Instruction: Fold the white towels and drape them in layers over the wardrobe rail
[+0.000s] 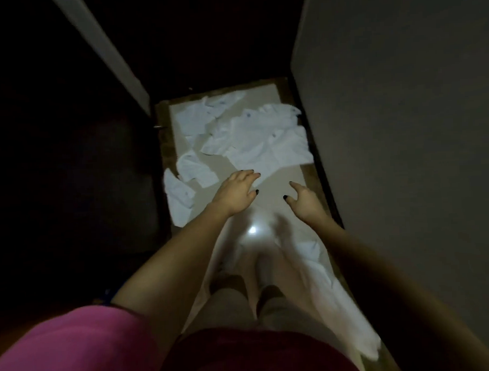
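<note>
Several white towels lie crumpled on the pale floor ahead of me, the largest heap (266, 139) at the far right and smaller ones (195, 166) to the left. My left hand (236, 192) reaches forward with fingers spread, its fingertips at the near edge of the big heap. My right hand (302, 198) is stretched out beside it, fingers relaxed, holding nothing. Another white towel (334, 288) lies blurred beside my right leg. No wardrobe rail shows in this dim view.
I stand in a narrow strip of tiled floor (276, 181). A grey wall (403, 122) closes the right side. Dark furniture or a door (68, 165) fills the left, with a pale upright edge (111, 56). My feet (242, 292) are below.
</note>
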A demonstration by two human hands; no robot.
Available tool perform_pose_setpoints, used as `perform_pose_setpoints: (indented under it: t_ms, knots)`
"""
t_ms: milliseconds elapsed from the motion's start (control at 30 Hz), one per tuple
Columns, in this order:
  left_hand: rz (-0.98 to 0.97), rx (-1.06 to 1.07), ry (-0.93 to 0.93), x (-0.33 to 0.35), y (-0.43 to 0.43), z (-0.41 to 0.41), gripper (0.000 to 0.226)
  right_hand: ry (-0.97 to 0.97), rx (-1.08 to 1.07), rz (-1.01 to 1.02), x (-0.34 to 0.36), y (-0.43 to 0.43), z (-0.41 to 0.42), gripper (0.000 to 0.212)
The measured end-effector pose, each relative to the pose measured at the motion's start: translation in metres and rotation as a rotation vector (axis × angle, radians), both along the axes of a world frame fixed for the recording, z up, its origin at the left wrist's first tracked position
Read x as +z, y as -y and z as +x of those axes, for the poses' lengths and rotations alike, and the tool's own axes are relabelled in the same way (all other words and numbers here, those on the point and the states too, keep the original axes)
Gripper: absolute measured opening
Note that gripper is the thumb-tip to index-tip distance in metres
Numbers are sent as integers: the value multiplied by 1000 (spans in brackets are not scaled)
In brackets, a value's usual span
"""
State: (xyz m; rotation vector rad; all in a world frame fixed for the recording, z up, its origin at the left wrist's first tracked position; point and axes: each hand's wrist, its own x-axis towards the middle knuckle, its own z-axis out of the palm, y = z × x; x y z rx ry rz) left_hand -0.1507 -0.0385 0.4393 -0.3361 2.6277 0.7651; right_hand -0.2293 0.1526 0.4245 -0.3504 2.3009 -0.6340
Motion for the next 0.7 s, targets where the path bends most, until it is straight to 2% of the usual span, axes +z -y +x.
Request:
perform_pose_setpoints:
  t_ms: [167,300,467,567,700]
  knots:
    - [32,-342,60,-68,-58,-35,52,37,-262,84,-61,-73,24,58]
    - [97,-419,116,-157,-96,-30,53,-2,-366,136,-132,-113,38,61]
    - [128,-442,204,-308,-133,-21,54,44,-345,178,-260,-151,45,54]
    - [136,-432,265,-401,-146,-19,47,109,-314,202,-352,-168,50,56]
    - [175,-466,250,-523,-155,-10,44,184,-268,202,-466,-184,62,56]
